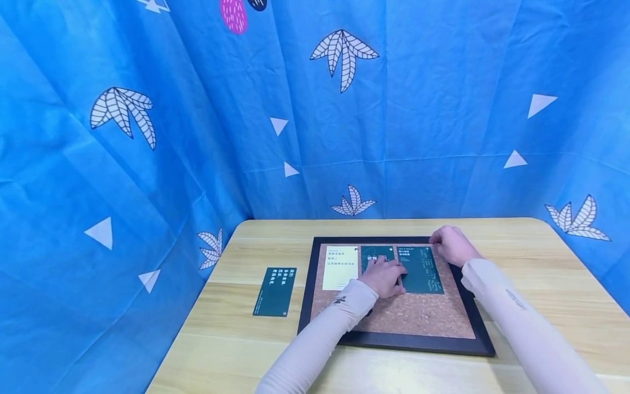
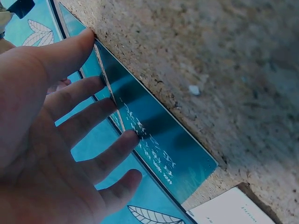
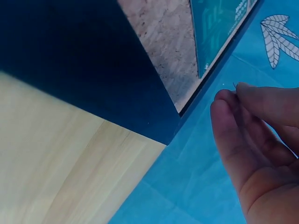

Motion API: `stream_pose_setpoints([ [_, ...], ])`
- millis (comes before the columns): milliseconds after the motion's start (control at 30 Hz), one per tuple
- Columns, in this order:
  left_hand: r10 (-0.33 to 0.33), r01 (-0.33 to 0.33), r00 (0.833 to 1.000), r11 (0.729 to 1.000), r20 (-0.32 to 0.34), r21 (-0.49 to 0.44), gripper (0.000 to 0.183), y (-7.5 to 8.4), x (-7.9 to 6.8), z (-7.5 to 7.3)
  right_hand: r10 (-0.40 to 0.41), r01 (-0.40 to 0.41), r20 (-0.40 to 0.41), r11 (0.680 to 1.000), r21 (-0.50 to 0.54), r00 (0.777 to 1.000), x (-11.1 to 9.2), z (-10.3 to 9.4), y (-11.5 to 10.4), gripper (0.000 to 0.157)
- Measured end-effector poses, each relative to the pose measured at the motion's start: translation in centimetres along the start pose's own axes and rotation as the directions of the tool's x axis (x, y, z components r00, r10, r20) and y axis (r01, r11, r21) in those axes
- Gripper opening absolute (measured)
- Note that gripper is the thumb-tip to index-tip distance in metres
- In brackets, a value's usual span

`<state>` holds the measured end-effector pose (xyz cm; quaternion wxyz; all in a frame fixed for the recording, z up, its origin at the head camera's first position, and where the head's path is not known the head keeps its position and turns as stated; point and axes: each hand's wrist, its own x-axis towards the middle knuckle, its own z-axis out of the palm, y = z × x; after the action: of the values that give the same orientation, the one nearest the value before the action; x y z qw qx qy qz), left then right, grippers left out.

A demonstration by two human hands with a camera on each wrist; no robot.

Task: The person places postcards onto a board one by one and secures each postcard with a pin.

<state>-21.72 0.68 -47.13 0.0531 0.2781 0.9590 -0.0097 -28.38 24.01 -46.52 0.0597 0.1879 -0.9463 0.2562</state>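
A black-framed cork board (image 1: 413, 314) lies on the table with a pale card (image 1: 339, 268) and two dark green cards along its far side. My left hand (image 1: 385, 276) rests over the middle green card (image 1: 366, 252) and reaches the edge of the right green card (image 1: 428, 273). In the left wrist view its fingers (image 2: 124, 144) are spread, with tips at the cards' adjoining edges. Near the board's far right corner, my right hand (image 1: 455, 246) pinches a tiny pin (image 3: 234, 85) between thumb and fingertips; only its thin point shows.
Another green card (image 1: 274, 291) with white writing lies on the wooden table (image 1: 221, 339), left of the board. Blue patterned cloth (image 1: 418, 109) hangs behind and to the sides of the table.
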Motion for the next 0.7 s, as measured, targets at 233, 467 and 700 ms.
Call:
stream_pose_setpoints([
  [233,0.006,-0.006,1.000,1.000,0.001,-0.004,0.049,-0.1,0.0,0.1,0.042,-0.041,0.059,0.999,-0.015,0.997,0.8,0.7,0.1,0.022],
  [467,0.007,-0.007,1.000,1.000,-0.004,0.001,0.049,-0.1,0.1,0.3,0.109,-0.106,0.124,0.994,-0.034,0.986,1.1,1.1,0.0,0.023],
  [700,-0.002,0.002,1.000,1.000,-0.005,0.007,0.049,-0.1,0.0,0.3,0.158,-0.154,0.167,0.987,-0.034,0.973,1.2,1.4,0.2,0.023],
])
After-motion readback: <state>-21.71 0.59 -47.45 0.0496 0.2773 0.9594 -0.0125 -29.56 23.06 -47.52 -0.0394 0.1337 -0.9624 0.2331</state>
